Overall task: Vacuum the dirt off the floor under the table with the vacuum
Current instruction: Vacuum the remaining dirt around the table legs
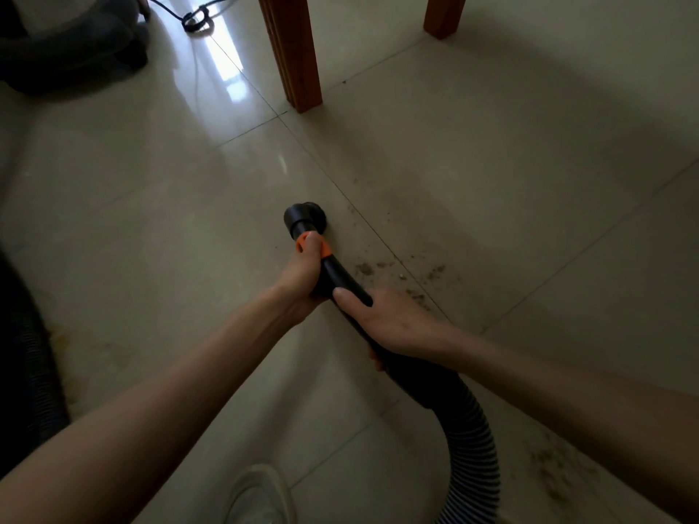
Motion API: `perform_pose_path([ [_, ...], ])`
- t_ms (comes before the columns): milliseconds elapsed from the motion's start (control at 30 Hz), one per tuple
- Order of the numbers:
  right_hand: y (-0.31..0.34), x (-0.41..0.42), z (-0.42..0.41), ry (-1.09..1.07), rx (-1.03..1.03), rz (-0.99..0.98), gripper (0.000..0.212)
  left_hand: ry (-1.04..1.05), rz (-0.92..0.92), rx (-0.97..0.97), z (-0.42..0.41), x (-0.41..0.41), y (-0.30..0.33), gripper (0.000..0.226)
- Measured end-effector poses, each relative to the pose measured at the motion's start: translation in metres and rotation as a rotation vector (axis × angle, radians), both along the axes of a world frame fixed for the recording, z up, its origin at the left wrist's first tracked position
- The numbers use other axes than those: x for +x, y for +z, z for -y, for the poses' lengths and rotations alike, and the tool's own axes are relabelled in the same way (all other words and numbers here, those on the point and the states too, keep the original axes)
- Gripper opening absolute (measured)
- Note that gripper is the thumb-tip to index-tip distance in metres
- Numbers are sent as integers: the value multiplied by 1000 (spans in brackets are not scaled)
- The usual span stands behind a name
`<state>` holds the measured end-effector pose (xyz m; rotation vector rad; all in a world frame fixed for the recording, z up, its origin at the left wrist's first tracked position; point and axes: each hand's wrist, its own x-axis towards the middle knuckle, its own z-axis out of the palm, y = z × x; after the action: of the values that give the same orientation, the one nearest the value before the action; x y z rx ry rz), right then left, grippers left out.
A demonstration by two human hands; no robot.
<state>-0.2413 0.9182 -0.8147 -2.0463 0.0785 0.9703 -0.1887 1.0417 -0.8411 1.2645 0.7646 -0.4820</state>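
Both the left hand (302,270) and right hand (386,319) gripped the stiff black plastic vacuum wand (340,277), its ribbed hose (472,455) trailing flexibly behind.

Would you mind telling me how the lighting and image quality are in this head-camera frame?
Head view: dim overall, with a bright glare streak on the glossy floor at upper left; the table legs cast soft shadow to the right, where the dirt lies; wide-angle distortion stretches the forearms; the shoe at the bottom edge is blurred; the corners darken.
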Motion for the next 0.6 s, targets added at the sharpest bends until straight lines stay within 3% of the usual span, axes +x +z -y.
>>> perform_pose_path([
  [300,7,-24,23,-72,69,-91,56,-5,-18,4,21,-23,-2,21],
  [600,10,-20,32,-172,63,-52,60,-93,-29,32,39,-8,9,25],
])
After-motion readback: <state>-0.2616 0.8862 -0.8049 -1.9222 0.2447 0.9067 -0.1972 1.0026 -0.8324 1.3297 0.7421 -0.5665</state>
